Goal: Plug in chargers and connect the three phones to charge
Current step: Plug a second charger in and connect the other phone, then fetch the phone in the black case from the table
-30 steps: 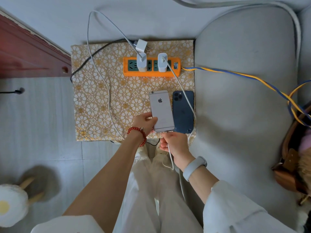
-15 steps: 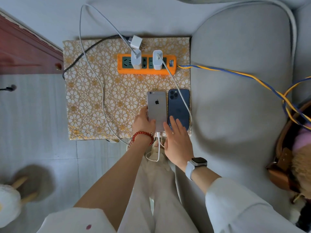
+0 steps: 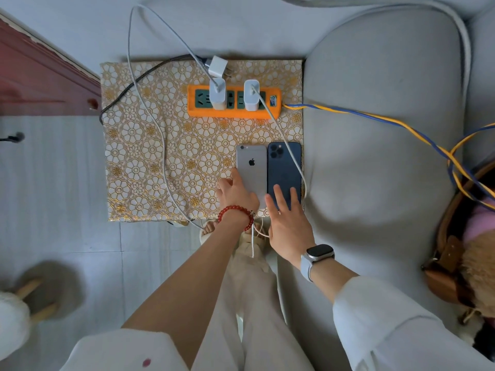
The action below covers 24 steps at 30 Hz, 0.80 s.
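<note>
A silver phone [image 3: 251, 170] and a dark blue phone [image 3: 284, 167] lie face down side by side on a gold flower-patterned mat [image 3: 150, 162]. My left hand [image 3: 235, 191] rests on the silver phone's lower left edge with relaxed fingers. My right hand [image 3: 286, 218] lies flat with straight fingers on the blue phone's lower end. An orange power strip [image 3: 233, 103] holds two white chargers [image 3: 217, 93] [image 3: 251, 95], each with a white cable running down to a phone. A third white charger [image 3: 217, 66] lies loose behind the strip. A third phone is not in view.
A grey sofa cushion [image 3: 383, 135] borders the mat on the right. A blue-and-yellow cord [image 3: 375, 119] crosses it toward a brown bag [image 3: 452, 236]. A black cable [image 3: 139, 79] curls at the mat's left. A red-brown wooden door [image 3: 40, 76] stands at left.
The silver phone, held raised at the mat's front edge a second ago, now lies flat beside the blue phone. My right hand left the cable plug and now rests on the blue phone.
</note>
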Motion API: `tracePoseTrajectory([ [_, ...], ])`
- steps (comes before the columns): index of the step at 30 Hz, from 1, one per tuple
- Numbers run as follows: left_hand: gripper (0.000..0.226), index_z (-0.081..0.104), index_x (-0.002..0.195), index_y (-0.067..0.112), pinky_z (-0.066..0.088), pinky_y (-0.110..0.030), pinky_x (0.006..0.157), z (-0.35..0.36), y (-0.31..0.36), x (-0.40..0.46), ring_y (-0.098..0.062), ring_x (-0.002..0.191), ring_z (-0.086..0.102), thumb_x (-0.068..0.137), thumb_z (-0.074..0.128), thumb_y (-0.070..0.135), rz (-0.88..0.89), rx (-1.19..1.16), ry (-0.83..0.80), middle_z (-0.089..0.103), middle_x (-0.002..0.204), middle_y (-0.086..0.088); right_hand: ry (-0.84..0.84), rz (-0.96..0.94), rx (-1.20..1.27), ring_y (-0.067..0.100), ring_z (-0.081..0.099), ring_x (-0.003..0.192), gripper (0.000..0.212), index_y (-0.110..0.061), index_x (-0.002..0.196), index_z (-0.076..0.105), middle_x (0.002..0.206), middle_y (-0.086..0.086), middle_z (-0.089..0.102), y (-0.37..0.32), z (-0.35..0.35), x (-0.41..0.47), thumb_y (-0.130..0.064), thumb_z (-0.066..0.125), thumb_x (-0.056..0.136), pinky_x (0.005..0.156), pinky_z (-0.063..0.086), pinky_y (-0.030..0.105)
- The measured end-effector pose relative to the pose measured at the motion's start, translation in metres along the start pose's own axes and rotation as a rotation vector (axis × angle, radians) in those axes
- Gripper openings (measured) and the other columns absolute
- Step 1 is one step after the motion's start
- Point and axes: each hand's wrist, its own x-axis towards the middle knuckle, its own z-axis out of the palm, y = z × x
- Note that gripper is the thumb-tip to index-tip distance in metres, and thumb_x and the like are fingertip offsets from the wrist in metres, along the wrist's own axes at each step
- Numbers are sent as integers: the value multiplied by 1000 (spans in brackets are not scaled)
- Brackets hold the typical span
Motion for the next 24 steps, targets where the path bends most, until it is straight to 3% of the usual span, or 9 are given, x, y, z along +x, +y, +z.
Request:
tracePoseTrajectory([
  [7, 69, 12, 138, 14, 35, -44, 100, -1, -2, 0, -37, 120, 30, 82, 53, 19, 2, 4, -59, 24, 132, -18, -37, -59, -110, 41, -1, 142, 63, -14, 144, 8, 157, 10, -2, 11, -6, -2, -17, 42, 91, 116, 14, 48],
  [12, 59, 28, 133, 20, 36, -43, 97, -19, -13, -1, -34, 119, 33, 81, 54, 24, 62, 3, -52, 31, 128, -15, -56, 9, -24, 38, 13, 141, 49, -12, 139, 24, 155, 12, 14, -2, -23, 1, -23, 38, 93, 115, 21, 45],
  [15, 55, 34, 135, 17, 36, -44, 100, -45, -27, -9, -31, 125, 33, 83, 52, 29, 70, -17, 33, 32, 137, -13, 8, 15, 133, 31, 36, 129, 39, -8, 131, 39, 139, 14, 43, -22, -42, 1, -18, 35, 93, 106, 37, 41],
  [17, 53, 36, 134, 16, 35, -44, 103, -69, -41, -22, -31, 128, 33, 85, 50, 29, 83, -49, 111, 33, 140, -12, 18, 3, 236, 30, 48, 117, 35, -7, 126, 45, 127, 14, 53, -42, -58, -3, -16, 34, 93, 89, 47, 40],
  [19, 48, 41, 131, 13, 33, -40, 104, -96, -57, -39, -29, 127, 34, 87, 50, 27, 93, -118, 215, 36, 139, -13, 21, -42, 280, 32, 56, 102, 33, -6, 121, 49, 115, 17, 60, -65, -74, -8, -15, 33, 93, 72, 48, 36],
  [21, 43, 46, 128, 10, 33, -39, 105, -128, -80, -64, -29, 126, 37, 86, 51, 23, 82, -183, 338, 39, 136, -14, 31, -130, 287, 32, 60, 93, 35, -7, 125, 49, 112, 17, 62, -95, -92, -19, -15, 33, 94, 68, 47, 34],
  [24, 40, 50, 124, 8, 33, -38, 105, -175, -125, -106, -31, 124, 40, 86, 54, 18, 57, -237, 508, 44, 134, -16, 63, -257, 286, 27, 62, 89, 36, -10, 129, 48, 124, 13, 59, -148, -114, -41, -19, 34, 96, 68, 42, 27],
])
